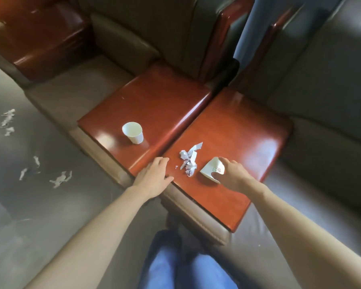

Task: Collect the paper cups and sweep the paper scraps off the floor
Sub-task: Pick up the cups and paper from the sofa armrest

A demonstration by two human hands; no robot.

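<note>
1. Blue-trousered legs [188, 272] fill the bottom edge, with 2 bare forearms reaching forward above them.
2. Left hand [152, 176] rests flat, fingers relaxed and slightly spread, on the near corner of the left desk [154, 97], holding nothing.
3. Right hand [231, 174] curls its fingers and thumb round a tipped paper cup [212, 168] lying on its side on the right desk [238, 130]; the cup bears small red and green print.
4. Crumpled paper scraps [189, 160] lie on the right desk between the 2 hands, just beside the tipped cup.
5. An upright paper cup [133, 132] stands on the left desk, well apart from both hands.
6. More floor scraps [61, 179] are scattered over the grey floor [19, 205] at left.
7. Dark sofas [321, 90] flank both desks.
</note>
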